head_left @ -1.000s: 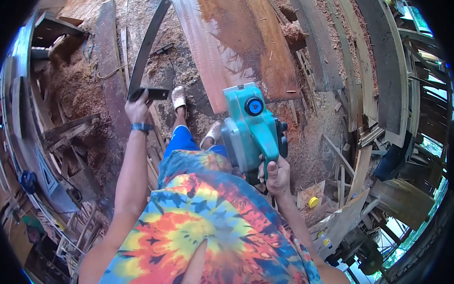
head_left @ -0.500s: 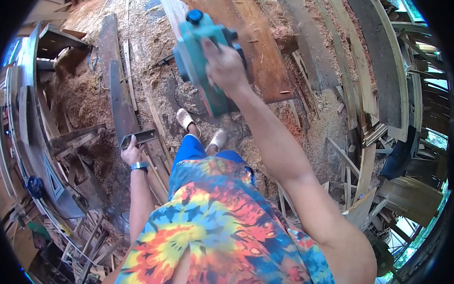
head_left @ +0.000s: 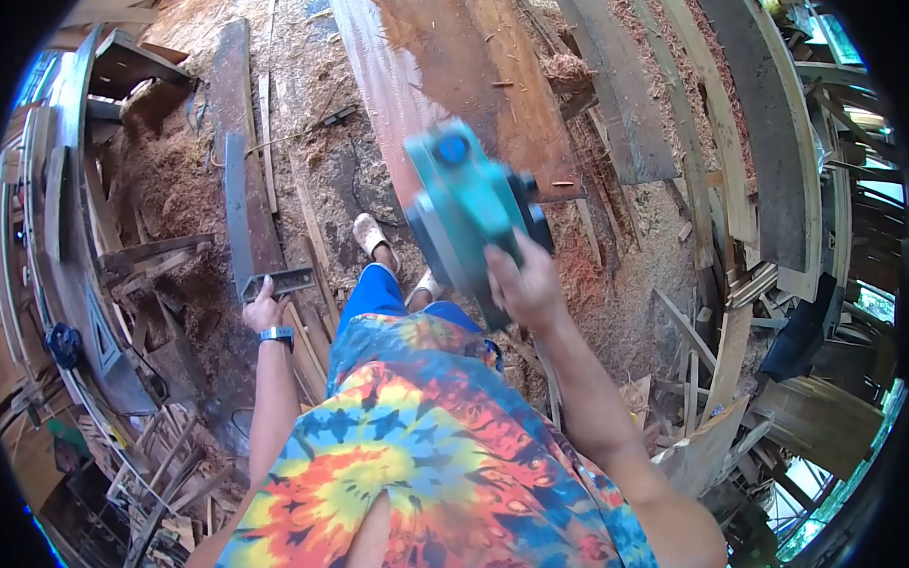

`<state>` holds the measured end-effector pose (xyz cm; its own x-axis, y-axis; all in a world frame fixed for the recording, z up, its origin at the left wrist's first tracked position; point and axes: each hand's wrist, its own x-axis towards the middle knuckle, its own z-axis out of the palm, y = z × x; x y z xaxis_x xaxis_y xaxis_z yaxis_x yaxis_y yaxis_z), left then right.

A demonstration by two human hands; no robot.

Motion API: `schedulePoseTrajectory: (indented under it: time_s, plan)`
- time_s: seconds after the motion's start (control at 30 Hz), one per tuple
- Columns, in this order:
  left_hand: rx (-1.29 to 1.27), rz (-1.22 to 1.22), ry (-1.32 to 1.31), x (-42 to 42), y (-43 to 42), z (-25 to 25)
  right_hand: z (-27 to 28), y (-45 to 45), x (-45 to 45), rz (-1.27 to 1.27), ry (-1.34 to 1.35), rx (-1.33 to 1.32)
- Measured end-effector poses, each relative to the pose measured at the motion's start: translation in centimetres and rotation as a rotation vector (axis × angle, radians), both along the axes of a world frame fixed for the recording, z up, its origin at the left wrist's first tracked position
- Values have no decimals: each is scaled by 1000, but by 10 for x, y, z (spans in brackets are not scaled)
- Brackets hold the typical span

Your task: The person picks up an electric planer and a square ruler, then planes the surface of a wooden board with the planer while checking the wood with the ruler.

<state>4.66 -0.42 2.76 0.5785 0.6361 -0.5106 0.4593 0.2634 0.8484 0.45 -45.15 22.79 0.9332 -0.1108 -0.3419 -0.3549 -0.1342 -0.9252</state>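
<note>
Electric planer (head_left: 475, 213) retracted bodyward, right hand's (head_left: 529, 289) fingers wrapping it; left hand's (head_left: 264, 308) grip square (head_left: 239, 208); plank (head_left: 462, 56) appears part-planed, brown surface remaining.

The right hand (head_left: 529, 290) is gripping a teal, blue-knobbed power planer (head_left: 482, 213) near the closer end of a wide, reddish-brown wooden plank (head_left: 481, 95). The left hand (head_left: 264, 310) is holding a long, grey, L-shaped metal square (head_left: 239, 201) near its corner.

There is one left hand (head_left: 261, 311), one right hand (head_left: 529, 289), one planer (head_left: 469, 206), one L-shaped square (head_left: 239, 211), one wristwatch (head_left: 277, 333), two shoes (head_left: 367, 237), one shirt (head_left: 399, 442), one pair of shorts (head_left: 374, 299).
</note>
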Motion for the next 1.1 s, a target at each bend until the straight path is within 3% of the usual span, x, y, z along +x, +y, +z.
schedulePoseTrajectory:
  time_s: [0.13, 0.3, 0.53, 0.7, 0.8, 0.87, 0.97, 1.1]
  plan:
    - [-27, 32, 92, 2, -3, -20, 0, -13, -83, -33, -15, 59]
    - [20, 10, 164, 19, -13, -21, -1, -24, -75, -3, 83, 40]
    - [-25, 62, 77, 15, -4, -11, -5, -6, 58, -2, 19, 60]
    - [-92, 134, 81, 1, 7, 6, -20, 23, 222, 16, -247, -38]
    - [-123, 206, 42, -8, 9, 21, -21, 41, 320, 50, -331, 41]
    - [-150, 245, 2, -15, 10, 31, -20, 46, 377, 25, -221, 12]
    - [-114, 243, -27, -29, 7, 43, -19, 37, 383, 93, -157, 90]
    - [-73, 231, 33, -38, 5, 40, -17, 21, 286, 116, -250, 106]
